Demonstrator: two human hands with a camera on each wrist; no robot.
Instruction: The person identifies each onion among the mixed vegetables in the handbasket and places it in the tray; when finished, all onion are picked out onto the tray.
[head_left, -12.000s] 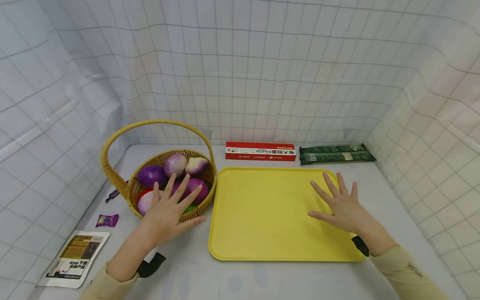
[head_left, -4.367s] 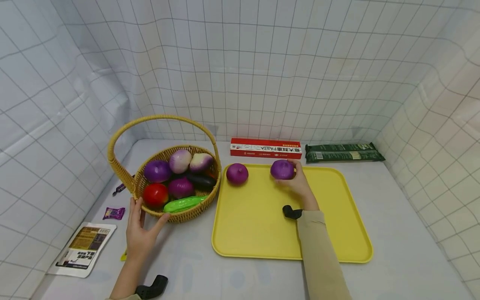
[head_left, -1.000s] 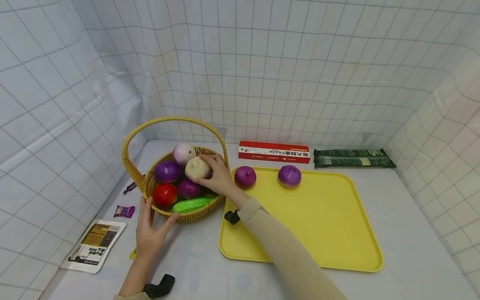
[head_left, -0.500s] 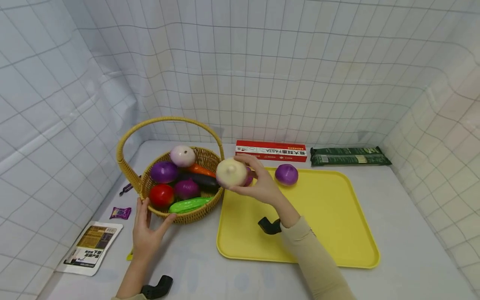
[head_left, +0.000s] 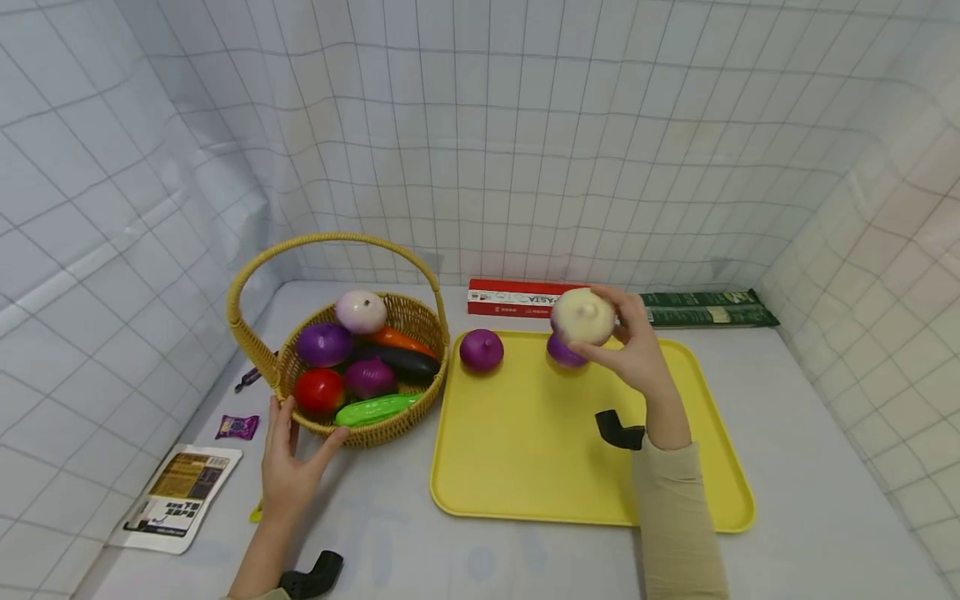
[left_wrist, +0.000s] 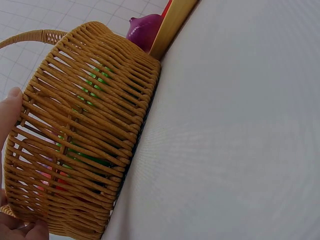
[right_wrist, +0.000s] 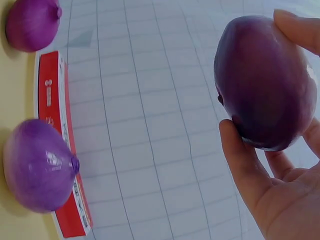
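My right hand (head_left: 617,333) grips a pale, purple-tinged onion (head_left: 582,315) in the air over the far part of the yellow tray (head_left: 525,467). In the right wrist view the held onion (right_wrist: 265,82) shows its purple side between thumb and fingers. Two purple onions (head_left: 482,350) (head_left: 561,353) lie on the tray's far edge, the second just below the held one. My left hand (head_left: 296,454) rests against the front wall of the wicker basket (head_left: 390,429), fingers straight; the fingertip (left_wrist: 10,107) touches the weave (left_wrist: 85,130).
The basket holds a pale onion (head_left: 362,310), purple onions, a tomato (head_left: 318,390), a cucumber (head_left: 373,408), an eggplant and a carrot. A red pasta box (head_left: 506,297) and green packets (head_left: 712,307) lie behind the tray. A purple wrapper (head_left: 237,427) and a printed pouch (head_left: 176,498) lie left.
My right hand lifted the pale onion out of the basket and carried it right, over the tray's far side. The left hand stayed on the basket.
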